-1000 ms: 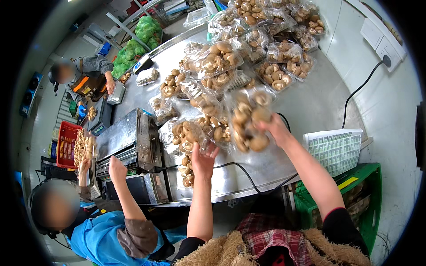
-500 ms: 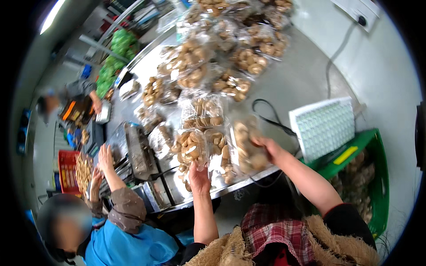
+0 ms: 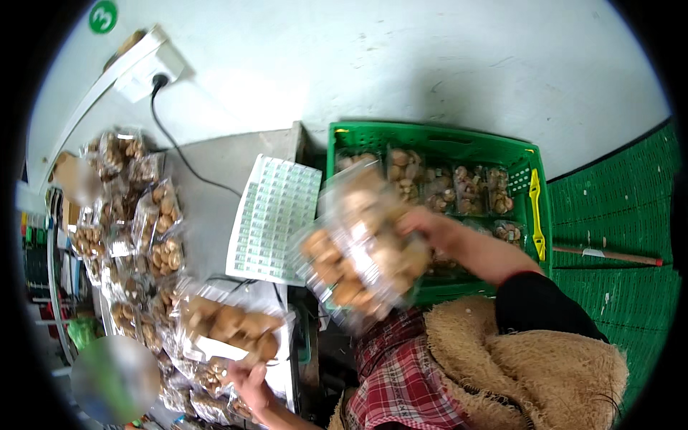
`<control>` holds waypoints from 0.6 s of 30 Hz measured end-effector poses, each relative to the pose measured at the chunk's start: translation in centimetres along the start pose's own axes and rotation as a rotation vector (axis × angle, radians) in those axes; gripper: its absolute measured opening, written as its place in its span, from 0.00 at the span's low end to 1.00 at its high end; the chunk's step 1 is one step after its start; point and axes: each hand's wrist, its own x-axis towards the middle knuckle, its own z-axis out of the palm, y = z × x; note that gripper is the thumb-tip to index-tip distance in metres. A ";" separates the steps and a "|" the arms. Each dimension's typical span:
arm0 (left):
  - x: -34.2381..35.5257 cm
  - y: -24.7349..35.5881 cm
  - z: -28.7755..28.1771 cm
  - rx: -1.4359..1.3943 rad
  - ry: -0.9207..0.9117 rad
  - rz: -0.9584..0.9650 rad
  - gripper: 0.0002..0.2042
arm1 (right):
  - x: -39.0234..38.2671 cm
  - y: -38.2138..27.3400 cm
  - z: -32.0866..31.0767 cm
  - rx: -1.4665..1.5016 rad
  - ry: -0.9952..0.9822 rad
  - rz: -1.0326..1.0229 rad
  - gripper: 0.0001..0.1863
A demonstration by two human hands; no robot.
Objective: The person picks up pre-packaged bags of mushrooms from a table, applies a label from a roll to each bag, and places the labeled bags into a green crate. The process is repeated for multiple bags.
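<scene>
My right hand (image 3: 433,231) grips clear-wrapped packs of brown mushrooms (image 3: 344,279) above the near left edge of a green crate (image 3: 437,134). Two packs seem to overlap there, smeared by motion. At the table's near edge, the fingers of my left hand (image 3: 251,385) are closed at the lower edge of another clear mushroom pack (image 3: 233,322). That pack is blurred too, with more packs around it. Inside the crate, several mushroom packs (image 3: 469,188) stand in rows; the held packs and my right forearm hide part of them.
A heap of mushroom packs (image 3: 161,208) covers the table's left side. Between heap and crate stands a white sheet of green labels (image 3: 276,218). A black cable (image 3: 168,129) runs from a wall socket (image 3: 154,70). A red-tipped stick (image 3: 609,256) lies right of the crate.
My view has swung right toward the crate. My right hand has carried mushroom packs from the table to the crate's edge. My left hand remains by the table with a pack.
</scene>
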 end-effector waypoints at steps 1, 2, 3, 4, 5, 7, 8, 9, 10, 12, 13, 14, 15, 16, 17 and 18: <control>1.8 -0.4 3.2 0.110 -0.160 -0.125 0.33 | -3.8 -1.9 -2.8 0.015 0.141 -0.053 0.27; 3.4 -0.4 7.3 0.349 -0.328 -0.202 0.24 | -7.6 -3.4 -5.4 0.040 0.273 -0.103 0.27; 4.9 -0.5 12.0 0.301 -0.547 -0.279 0.16 | -10.9 -4.5 -7.8 0.063 0.385 -0.151 0.28; 6.1 -2.5 16.5 0.368 -0.684 -0.190 0.12 | -14.7 -5.3 -10.1 0.091 0.493 -0.200 0.28; 6.7 -3.5 21.0 0.326 -0.797 -0.203 0.13 | -17.3 -5.7 -12.0 0.099 0.558 -0.240 0.29; 7.1 -6.7 29.4 0.268 -0.997 -0.177 0.15 | -21.6 -5.8 -14.9 0.075 0.612 -0.320 0.31; 7.2 -8.7 32.2 0.257 -1.070 -0.132 0.16 | -23.0 -6.2 -16.1 0.043 0.611 -0.356 0.32; 7.7 -10.3 34.6 0.445 -1.123 -0.141 0.16 | -23.4 -6.7 -16.0 0.028 0.641 -0.373 0.30; 7.9 -11.8 37.0 0.626 -1.183 -0.152 0.17 | -24.4 -6.9 -17.5 0.010 0.695 -0.336 0.29; 7.5 -15.1 40.6 0.460 -1.195 -0.074 0.20 | -25.8 -6.6 -21.0 -0.015 0.796 -0.263 0.29; 7.6 -17.1 41.4 0.444 -1.161 -0.068 0.19 | -25.9 -6.6 -22.1 -0.022 0.864 -0.233 0.27; 7.7 -18.1 42.1 0.519 -1.126 -0.106 0.19 | -25.5 -6.5 -22.9 -0.028 0.886 -0.212 0.26; 7.6 -18.7 42.7 0.592 -1.092 -0.139 0.19 | -24.9 -6.6 -23.4 -0.036 0.909 -0.193 0.26; 7.7 -19.4 42.9 0.665 -1.052 -0.171 0.19 | -24.2 -6.8 -23.9 -0.045 0.928 -0.173 0.26; 8.4 -21.5 42.0 0.704 -0.986 -0.111 0.20 | -23.0 -6.5 -25.3 -0.050 0.850 -0.189 0.26; 8.0 -22.2 42.0 0.688 -0.968 -0.065 0.20 | -21.9 -5.3 -27.6 0.026 0.825 -0.194 0.24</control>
